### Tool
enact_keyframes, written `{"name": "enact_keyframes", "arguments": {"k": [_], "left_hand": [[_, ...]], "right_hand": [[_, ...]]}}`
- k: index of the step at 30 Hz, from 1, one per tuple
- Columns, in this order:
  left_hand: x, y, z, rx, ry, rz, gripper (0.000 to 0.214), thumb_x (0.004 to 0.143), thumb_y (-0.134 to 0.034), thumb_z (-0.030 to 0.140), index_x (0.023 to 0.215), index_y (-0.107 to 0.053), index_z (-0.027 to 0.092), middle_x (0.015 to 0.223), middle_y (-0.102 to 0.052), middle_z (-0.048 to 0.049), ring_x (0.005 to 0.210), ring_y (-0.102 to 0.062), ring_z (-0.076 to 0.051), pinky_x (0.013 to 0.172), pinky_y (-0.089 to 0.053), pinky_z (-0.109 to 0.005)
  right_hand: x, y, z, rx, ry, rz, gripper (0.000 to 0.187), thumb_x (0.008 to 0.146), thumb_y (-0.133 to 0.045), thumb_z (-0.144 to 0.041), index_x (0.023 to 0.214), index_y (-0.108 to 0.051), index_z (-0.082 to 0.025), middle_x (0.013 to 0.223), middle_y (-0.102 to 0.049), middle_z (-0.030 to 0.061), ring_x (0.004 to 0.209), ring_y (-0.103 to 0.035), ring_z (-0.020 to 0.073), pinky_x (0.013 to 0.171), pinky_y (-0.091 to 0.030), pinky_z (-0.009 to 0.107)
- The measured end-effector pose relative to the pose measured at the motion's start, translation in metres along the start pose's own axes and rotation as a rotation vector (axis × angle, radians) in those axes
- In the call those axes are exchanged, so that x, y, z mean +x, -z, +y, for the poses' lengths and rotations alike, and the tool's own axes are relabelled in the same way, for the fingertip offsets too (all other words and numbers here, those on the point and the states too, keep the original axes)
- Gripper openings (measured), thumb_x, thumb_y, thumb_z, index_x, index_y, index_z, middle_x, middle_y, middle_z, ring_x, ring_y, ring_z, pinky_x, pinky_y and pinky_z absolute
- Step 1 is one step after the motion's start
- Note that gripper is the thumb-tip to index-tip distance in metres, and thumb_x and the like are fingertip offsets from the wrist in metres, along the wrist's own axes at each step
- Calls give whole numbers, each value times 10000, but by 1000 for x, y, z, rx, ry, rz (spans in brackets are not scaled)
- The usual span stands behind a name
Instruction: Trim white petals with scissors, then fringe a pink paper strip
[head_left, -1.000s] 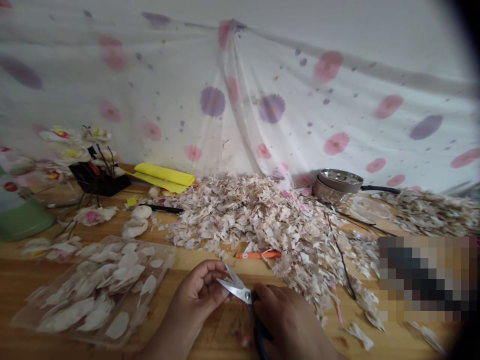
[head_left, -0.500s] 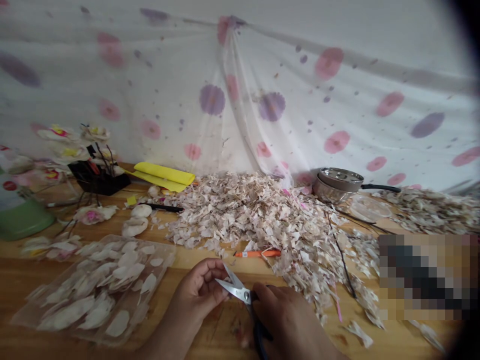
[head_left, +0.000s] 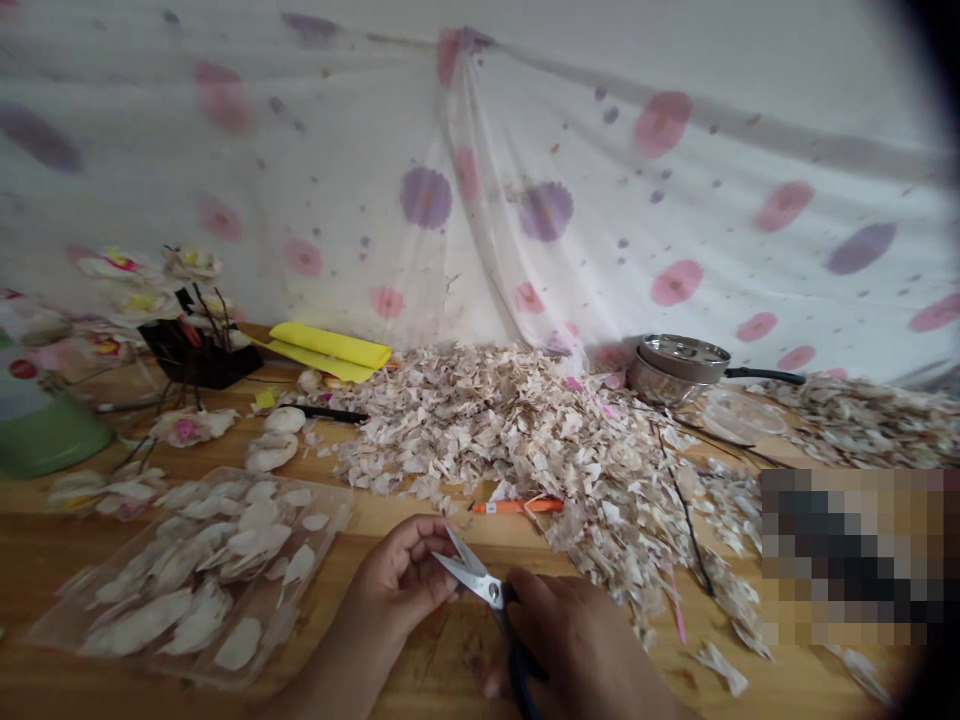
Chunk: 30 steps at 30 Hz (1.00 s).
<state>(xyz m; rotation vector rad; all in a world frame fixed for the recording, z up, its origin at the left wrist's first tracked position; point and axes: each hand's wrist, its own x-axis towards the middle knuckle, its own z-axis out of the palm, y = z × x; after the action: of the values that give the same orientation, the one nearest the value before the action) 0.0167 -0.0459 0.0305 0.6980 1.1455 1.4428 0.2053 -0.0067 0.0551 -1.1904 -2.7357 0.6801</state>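
Gripping open scissors [head_left: 493,592] by the handles with right hand [head_left: 566,620], probably for control. Curling left hand [head_left: 401,580] beside their tips; cannot tell about anything pinched. Petals [head_left: 259,540] in tray [head_left: 334,502] left of scissors, seemingly for easy reach.

Right hand [head_left: 576,622] holding parted scissors [head_left: 493,592] beside left hand [head_left: 401,578]; pale scraps [head_left: 510,425] beyond.

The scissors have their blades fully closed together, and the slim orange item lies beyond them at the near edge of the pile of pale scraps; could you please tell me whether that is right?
Not quite: the scissors have their blades apart in a V, as the head view shows. The slim orange item does lie beyond them at the near edge of the pile of pale scraps.
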Motion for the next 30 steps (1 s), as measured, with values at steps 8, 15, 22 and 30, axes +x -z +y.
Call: {"name": "enact_keyframes", "arguments": {"k": [8,15,22,30], "left_hand": [[0,3,-3,-20,-17,-28,308,638,-841,327,885,-689,222,735,-692,18,677,-620,-145,626,-476,-245],[-1,2,1,2,-17,-22,284,625,-828,275,869,-691,228,738,-702,17,679,-620,-148,643,-485,-253],[-1,3,4,29,-24,-50,310,622,-830,295,886,-687,220,719,-694,27,651,-619,-140,621,-488,-249],[3,8,4,68,-6,-104,307,668,-813,281,933,-673,213,736,-698,26,658,-642,-134,649,-495,-255]], "right_hand": [[-1,-1,1,-6,4,26,270,741,-745,-385,864,-636,-171,810,-742,64,740,-707,260,555,-352,283],[-2,4,-1,12,-1,-1,275,761,-748,-395,864,-636,-167,802,-738,54,727,-702,249,560,-369,275],[-4,7,-1,45,-38,-42,247,757,-738,-360,893,-651,-172,843,-746,64,763,-704,248,589,-400,261],[-4,13,0,58,-88,-78,259,748,-739,-396,881,-656,-190,833,-752,61,749,-702,259,577,-384,260]]}}
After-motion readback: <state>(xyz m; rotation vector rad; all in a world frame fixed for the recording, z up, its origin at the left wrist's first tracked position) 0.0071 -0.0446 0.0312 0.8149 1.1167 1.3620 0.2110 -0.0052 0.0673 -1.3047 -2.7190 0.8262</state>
